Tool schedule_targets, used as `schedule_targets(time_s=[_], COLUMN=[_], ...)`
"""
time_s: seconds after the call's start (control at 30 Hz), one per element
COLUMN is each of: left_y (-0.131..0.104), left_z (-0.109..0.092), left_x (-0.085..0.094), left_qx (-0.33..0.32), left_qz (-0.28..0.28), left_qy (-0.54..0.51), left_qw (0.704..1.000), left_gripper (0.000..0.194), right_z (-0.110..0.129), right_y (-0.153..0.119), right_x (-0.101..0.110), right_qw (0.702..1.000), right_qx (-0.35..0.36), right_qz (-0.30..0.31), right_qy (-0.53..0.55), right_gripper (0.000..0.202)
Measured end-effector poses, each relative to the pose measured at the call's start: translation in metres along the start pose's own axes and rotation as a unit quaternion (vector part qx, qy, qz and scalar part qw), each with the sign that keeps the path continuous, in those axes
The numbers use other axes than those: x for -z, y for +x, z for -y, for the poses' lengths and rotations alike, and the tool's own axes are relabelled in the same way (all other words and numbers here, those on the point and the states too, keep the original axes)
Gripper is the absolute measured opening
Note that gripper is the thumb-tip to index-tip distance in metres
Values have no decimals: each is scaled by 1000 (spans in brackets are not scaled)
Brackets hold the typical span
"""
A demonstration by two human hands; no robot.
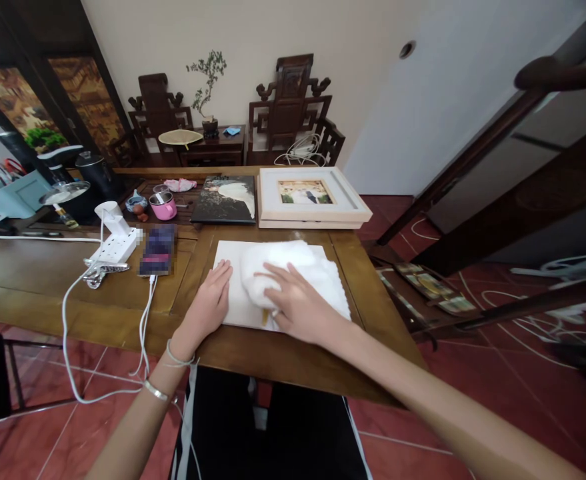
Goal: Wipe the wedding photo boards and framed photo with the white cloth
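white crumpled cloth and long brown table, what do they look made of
White crumpled cloth: soft matte fabric, perhaps terry or plush, from its fuzzy surface and bumpy edge. Long brown table: likely varnished wood, judging by its sheen and panel seams.

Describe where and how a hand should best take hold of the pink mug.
Grip the pink mug by its handle, probably best coming from the person's right: the handle sticks out on that side, and the mug stands upright.

The person wears white-striped black trousers (223, 423), a thin bracelet (180, 361) and a silver bangle (155, 391).
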State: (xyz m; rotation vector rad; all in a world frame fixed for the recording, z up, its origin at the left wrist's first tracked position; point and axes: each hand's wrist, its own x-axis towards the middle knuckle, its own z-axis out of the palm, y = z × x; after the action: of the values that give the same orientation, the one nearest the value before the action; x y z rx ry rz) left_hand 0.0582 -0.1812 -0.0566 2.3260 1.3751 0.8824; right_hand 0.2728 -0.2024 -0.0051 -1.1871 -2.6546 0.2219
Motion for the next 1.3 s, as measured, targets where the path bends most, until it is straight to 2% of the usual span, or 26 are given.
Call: schedule_targets(time_s=[0.13, 0.23, 0.3, 0.47, 0.57, 0.67, 0.87, 0.97, 1.03, 1.13, 1.2, 1.3], left_y=[0, 0, 0, 0, 0, 0, 0, 0, 0, 0, 0, 1], left_z=[3, 3, 1, -3, -4, -3, 2, 2, 0, -2, -3, -4], left_x=[-1, -1, 0, 4, 5, 4, -1, 0, 2, 5, 7, 7], left_qx=[-7, -8, -6, -4, -2, 4, -6, -6, -2, 3, 2, 9], left_qz=[-1, -6, -4, 12, 21, 26, 3, 7, 12, 18, 25, 30], left_qy=[-1, -3, -1, 4, 9, 11, 1, -1, -3, -5, -6, 3], left_qw=[1000, 1000, 1000, 1000, 1000, 1000, 1000, 1000, 1000, 1000, 1000, 999], left_gripper=[43, 43, 43, 44, 46, 45, 45, 45, 46, 48, 47, 45], right_z=[-25, -18, -1, 55, 70, 60, 8, 0, 7, 33, 54, 77], right_y=[43, 47, 35, -21, -36, -24, 41, 61, 61, 42, 23, -3], right_x=[2, -2, -7, -10, -5, -1, -2, -6, -10, -15, -14, -5], right_qw=[997, 996, 996, 996, 994, 994, 996, 994, 994, 994, 994, 991], right_qx=[-51, -61, -47, 33, 54, 39, -47, -70, -75, -63, -51, -36], right_qz=[3, 3, 16, 81, 98, 104, 36, 19, 13, 12, 41, 116], right_qy=[-57, -66, -73, -27, 5, -7, -71, -79, -83, -93, -87, -48], right_gripper=[31, 34, 35, 28, 27, 31, 37, 39, 39, 36, 34, 33])
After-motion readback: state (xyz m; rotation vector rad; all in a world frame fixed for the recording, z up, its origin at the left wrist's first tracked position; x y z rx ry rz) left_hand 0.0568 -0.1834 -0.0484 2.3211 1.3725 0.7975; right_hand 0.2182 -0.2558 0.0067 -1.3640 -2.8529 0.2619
